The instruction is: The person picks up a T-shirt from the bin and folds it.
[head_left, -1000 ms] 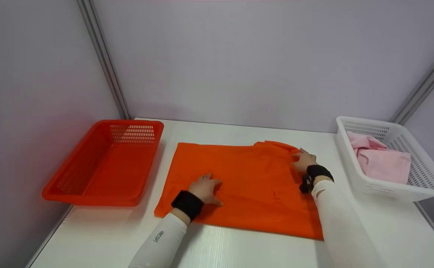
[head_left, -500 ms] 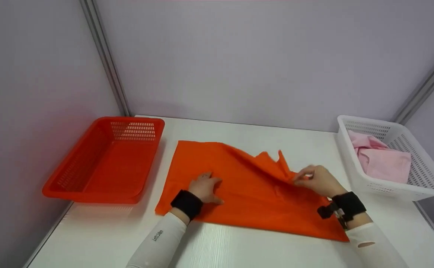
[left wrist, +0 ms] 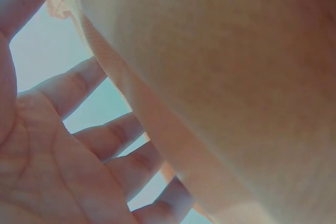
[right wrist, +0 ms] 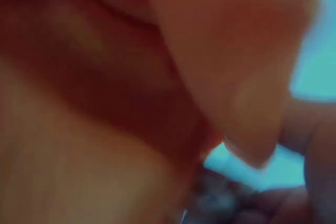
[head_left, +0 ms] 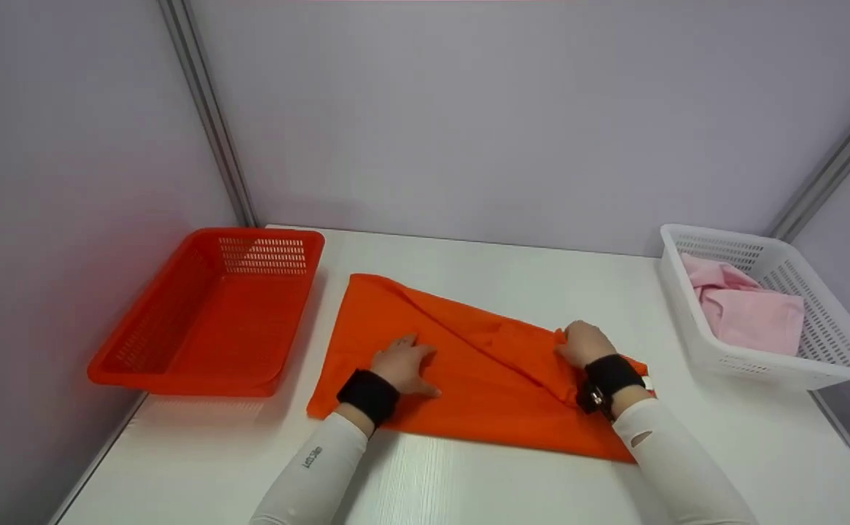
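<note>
A thin orange garment (head_left: 469, 394) lies on the white table, its far right part folded diagonally toward the near side. My left hand (head_left: 400, 367) rests on its left half with fingers spread. In the left wrist view, the left fingers (left wrist: 79, 85) reach to the blurred cloth, their tips hidden behind it. Over the fold at the right, my right hand (head_left: 585, 345) has curled fingers and grips a bunched bit of the orange fabric. Blurred cloth (right wrist: 226, 66) covers most of the right wrist view, with part of the right hand's fingers (right wrist: 320, 156) beside it.
At the left stands a red plastic basket (head_left: 177, 386) with slotted walls. A white basket (head_left: 767, 368) at the right holds folded pink cloth (head_left: 757, 321). Pale panels (head_left: 469, 124) enclose the back and sides of the white table (head_left: 425, 477).
My right hand has drawn the garment's far right edge toward the near side, then moved left and forward a little, laying a diagonal fold. The left hand has stayed put.
</note>
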### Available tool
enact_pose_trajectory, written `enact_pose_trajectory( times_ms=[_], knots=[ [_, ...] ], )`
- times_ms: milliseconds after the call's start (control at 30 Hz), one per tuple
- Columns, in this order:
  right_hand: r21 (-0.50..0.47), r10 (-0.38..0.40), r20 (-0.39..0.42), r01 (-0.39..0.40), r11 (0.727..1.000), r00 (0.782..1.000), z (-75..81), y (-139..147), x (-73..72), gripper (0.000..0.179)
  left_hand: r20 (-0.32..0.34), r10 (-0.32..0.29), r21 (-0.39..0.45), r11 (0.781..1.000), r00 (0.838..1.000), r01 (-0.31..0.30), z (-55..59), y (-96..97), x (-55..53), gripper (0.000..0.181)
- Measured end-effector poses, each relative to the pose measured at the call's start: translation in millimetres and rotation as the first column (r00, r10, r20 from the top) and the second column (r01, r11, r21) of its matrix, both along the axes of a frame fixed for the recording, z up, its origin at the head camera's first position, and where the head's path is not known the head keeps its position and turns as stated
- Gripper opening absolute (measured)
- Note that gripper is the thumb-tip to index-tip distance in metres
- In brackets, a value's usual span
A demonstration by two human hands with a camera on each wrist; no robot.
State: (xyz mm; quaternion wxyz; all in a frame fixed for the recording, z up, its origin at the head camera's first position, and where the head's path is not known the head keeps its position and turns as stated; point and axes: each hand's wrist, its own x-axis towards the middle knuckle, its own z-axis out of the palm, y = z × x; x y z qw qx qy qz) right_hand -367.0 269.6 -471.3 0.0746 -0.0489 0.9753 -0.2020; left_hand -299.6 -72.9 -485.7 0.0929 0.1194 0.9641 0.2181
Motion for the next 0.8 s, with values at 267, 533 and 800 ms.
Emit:
enact_pose_trajectory(
  times_ms=[267,533,800],
  knots=[
    [-0.524,0.287,-0.245,-0.376,0.764,0.926,39.1,4.6,49.8,0.005,0.168,0.241,0.408,0.866,0.956,-0.29,8.9,-17.4,-28.9,0.05],
    [-0.52,0.408,-0.064,-0.38,0.765,0.911,12.6,29.7,95.8,0.017,0.493,0.388,0.687,0.377,0.779,-0.622,9.9,-61.3,-55.9,0.091],
    [-0.35,0.453,0.146,-0.382,0.855,0.88,-17.1,30.6,102.4,0.022,0.247,0.518,0.591,0.589,0.819,-0.551,0.3,-84.0,-72.1,0.073]
  ],
)
